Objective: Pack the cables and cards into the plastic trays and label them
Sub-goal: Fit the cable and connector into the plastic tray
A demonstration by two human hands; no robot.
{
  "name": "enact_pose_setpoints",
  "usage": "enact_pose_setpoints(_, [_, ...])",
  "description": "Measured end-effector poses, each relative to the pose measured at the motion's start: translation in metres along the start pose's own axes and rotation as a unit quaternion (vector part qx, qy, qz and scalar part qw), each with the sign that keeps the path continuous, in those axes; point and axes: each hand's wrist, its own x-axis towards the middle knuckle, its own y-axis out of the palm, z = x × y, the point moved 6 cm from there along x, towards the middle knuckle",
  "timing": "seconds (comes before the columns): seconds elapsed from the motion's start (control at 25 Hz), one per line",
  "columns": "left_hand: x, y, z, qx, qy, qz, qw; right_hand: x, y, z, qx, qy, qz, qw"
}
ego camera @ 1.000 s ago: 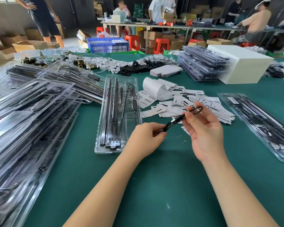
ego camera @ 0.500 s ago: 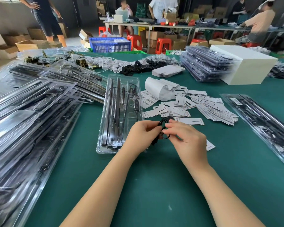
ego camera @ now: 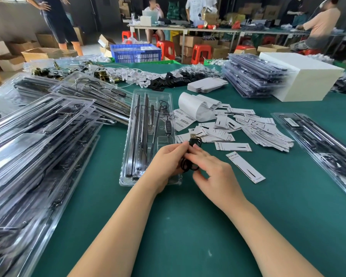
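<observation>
Thin black cable (ego camera: pixel 190 166) — coiled into small loops, metal USB plug (ego camera: pixel 192 136) poking up — pinched in the left hand (ego camera: pixel 168 162), right hand (ego camera: pixel 214 174) fingers curled on the coil, over one clear plastic tray's (ego camera: pixel 128 156) near corner; a second ago it stretched straight between both hands

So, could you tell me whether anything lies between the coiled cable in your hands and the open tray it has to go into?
Nothing visible does. The left hand holds the black cable, with the right hand against it, at the near right corner of the open tray. That tray has no lid on it.
</observation>
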Motion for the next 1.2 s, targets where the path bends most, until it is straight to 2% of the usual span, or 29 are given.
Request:
enact_pose_setpoints(0.12, [0.000,0.001,0.001,-0.010,0.008,0.015,1.000,-0.002,0.003,-0.005,0.104,0.063,0.012,0.992])
enact_pose_setpoints(0.24, [-0.001,0.001,0.000,0.020,0.046,0.005,0.999,-0.001,0.000,-0.011,0.206,0.132,-0.049,0.968])
enact_pose_setpoints(0.36, [-0.001,0.006,-0.002,0.026,0.067,0.010,0.997,-0.003,-0.006,-0.024,0.290,0.209,-0.113,0.927])
enact_pose_setpoints(0.48, [-0.001,0.010,-0.002,0.020,0.077,-0.011,0.997,-0.006,-0.014,-0.025,0.228,0.221,-0.165,0.934])
enact_pose_setpoints(0.56, [-0.001,0.010,-0.002,0.001,0.076,-0.020,0.997,-0.009,-0.014,-0.023,0.185,0.237,-0.162,0.940])
enact_pose_setpoints(0.6, [-0.002,0.009,-0.002,-0.004,0.075,-0.023,0.997,-0.009,-0.011,-0.024,0.199,0.255,-0.152,0.934])
enact_pose_setpoints(0.76, [-0.002,0.011,-0.003,0.009,0.081,-0.017,0.996,-0.012,-0.003,-0.027,0.313,0.336,-0.149,0.876])
enact_pose_setpoints(0.92, [-0.003,0.013,-0.002,0.016,0.080,-0.027,0.996,-0.018,0.008,-0.029,0.371,0.404,-0.178,0.817])
enact_pose_setpoints(1.04, [-0.005,0.013,-0.003,0.018,0.073,-0.011,0.997,-0.020,0.012,-0.033,0.398,0.447,-0.167,0.784])
enact_pose_setpoints(1.2, [-0.004,0.011,-0.003,0.009,0.052,0.046,0.998,-0.021,0.012,-0.034,0.449,0.449,-0.144,0.759])
